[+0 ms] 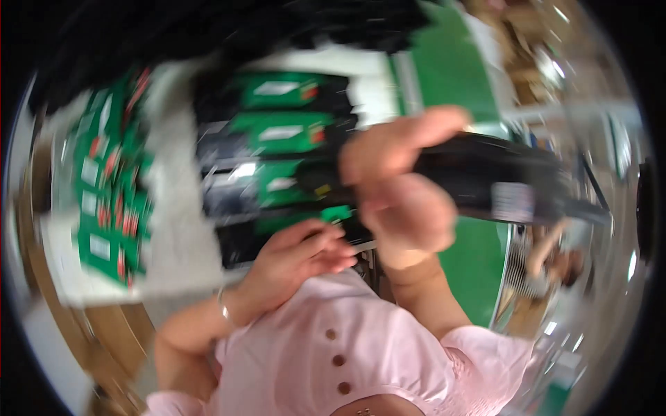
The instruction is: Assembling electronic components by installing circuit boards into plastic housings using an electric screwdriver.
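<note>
Right hand (399,184) curls around a long black object with a pale label patch (479,173), over the near end of a row of flat black packets with green printed fronts (283,137).
The grip at its middle seems meant to balance its length, which juts rightward past the whitish counter (170,125); it looks smooth and rounded, though blurred. The left hand (298,253), fingers loosely bent, sits beside a small bright-green piece (336,213); whether it pinches that, I cannot tell. The packets lie face up, probably so the fronts stay visible, with glossy, film-like highlights. Leftward, flat green cards (100,246) overlap untidily.
</note>
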Motion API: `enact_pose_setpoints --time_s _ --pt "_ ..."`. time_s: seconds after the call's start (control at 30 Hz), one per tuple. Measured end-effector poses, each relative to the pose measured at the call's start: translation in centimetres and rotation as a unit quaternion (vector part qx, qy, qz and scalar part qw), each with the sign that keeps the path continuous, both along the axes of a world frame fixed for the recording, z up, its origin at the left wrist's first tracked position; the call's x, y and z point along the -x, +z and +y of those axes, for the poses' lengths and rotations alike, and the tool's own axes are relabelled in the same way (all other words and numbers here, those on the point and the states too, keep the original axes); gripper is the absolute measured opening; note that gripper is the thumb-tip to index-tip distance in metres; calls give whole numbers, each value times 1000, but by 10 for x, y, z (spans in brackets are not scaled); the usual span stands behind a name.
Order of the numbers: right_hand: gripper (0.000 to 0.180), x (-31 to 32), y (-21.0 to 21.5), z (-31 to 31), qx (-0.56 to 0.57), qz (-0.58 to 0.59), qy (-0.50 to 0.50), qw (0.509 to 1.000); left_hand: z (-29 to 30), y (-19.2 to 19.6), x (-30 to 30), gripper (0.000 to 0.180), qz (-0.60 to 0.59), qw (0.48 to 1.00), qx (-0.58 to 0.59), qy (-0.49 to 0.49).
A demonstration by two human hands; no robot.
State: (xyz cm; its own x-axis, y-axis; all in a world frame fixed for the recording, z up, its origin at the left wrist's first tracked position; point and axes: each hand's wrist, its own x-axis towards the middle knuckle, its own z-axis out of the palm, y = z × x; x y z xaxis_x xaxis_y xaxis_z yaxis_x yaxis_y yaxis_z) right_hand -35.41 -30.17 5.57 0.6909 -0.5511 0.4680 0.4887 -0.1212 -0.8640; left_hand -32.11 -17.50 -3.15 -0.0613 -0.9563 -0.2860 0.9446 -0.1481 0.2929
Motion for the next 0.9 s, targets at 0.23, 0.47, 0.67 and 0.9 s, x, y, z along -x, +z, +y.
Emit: enact_pose_setpoints --time_s 0.23,0.47,0.67,0.9 --pt "29 -30 -18 10 -45 -7 137 989 20 -3 -5 20 -8 999 15 37" --pt "30 -25 -22 21 -15 66 68 995 21 -5 -8 13 6 999 3 41" --pt "30 -26 -18 24 -9 78 81 994 21 -11 -7 17 -25 997 6 66" --pt "26 -27 -18 30 16 124 87 988 20 -13 -6 19 22 994 13 106"
